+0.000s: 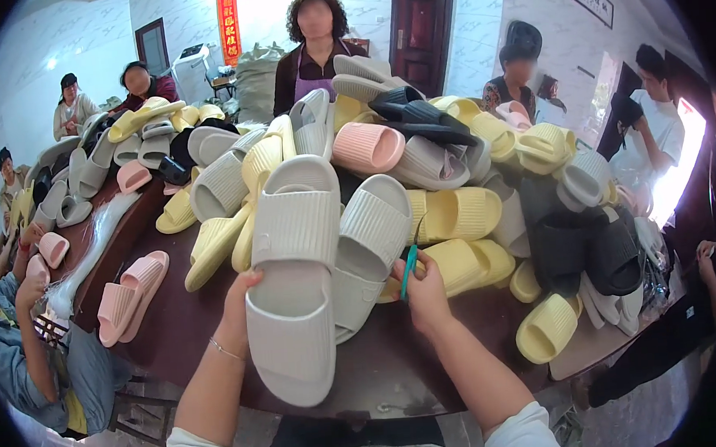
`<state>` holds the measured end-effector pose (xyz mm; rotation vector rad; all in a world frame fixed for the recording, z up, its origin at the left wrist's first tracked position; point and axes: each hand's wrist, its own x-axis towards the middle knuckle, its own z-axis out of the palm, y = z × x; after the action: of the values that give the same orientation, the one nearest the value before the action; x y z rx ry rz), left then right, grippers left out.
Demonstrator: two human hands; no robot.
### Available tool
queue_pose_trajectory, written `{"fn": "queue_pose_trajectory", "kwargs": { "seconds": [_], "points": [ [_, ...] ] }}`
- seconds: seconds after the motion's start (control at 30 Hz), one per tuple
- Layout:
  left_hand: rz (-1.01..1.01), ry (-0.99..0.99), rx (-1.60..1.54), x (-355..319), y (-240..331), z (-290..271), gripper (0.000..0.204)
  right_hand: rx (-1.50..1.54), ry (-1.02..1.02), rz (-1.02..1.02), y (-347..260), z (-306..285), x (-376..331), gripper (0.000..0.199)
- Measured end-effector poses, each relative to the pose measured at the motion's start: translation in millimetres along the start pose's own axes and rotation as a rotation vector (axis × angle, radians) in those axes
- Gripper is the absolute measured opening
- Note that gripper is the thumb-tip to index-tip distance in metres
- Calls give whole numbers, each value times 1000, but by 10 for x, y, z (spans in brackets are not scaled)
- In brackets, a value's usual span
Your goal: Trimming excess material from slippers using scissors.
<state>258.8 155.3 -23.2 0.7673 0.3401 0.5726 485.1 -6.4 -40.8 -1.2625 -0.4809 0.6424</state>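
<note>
While left hand [236,309] hides sandal [292,285] edge, scissors [410,268] half-hidden

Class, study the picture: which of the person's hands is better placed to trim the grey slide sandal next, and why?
Probably the right hand: it grips the teal-handled tool beside the grey slide sandal. The left hand is occupied, gripping that sandal's edge and steadying it above the brown table.

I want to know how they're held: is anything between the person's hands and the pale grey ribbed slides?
Nothing visible: the left hand grips the front pale grey ribbed foam slide directly; the right hand, holding a thin teal tool, touches the second one.
</note>
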Motion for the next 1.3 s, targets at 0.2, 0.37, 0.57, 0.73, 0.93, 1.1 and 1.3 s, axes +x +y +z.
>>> {"fn": "queue_pose_trajectory", "kwargs": {
  "seconds": [0.2,0.37,0.57,0.73,0.93,1.1,1.3],
  "points": [
    [-147,63,-73,-32,-88,-10,56,-50,-29,18,66,9,-32,62],
    [-321,-13,-264,-174,-343,-226,54,-107,-64,123,12,8,-254,63],
    [-292,-42,-274,-358,-299,-93,50,-12,-129,94,183,-59,-436,68],
    [-283,-226,-491,-610,-207,-277,55,-43,-283,124,303,137,-558,66],
    [-162,-116,-268,-860,-207,-422,59,66,-590,330,438,480,-777,67],
    [-48,-26,-58,-1180,-111,-656,62,296,-643,516,581,760,-862,61],
    [104,34,134,-496,71,-335,66,553,-616,866,642,423,-653,67]
  ]
}}
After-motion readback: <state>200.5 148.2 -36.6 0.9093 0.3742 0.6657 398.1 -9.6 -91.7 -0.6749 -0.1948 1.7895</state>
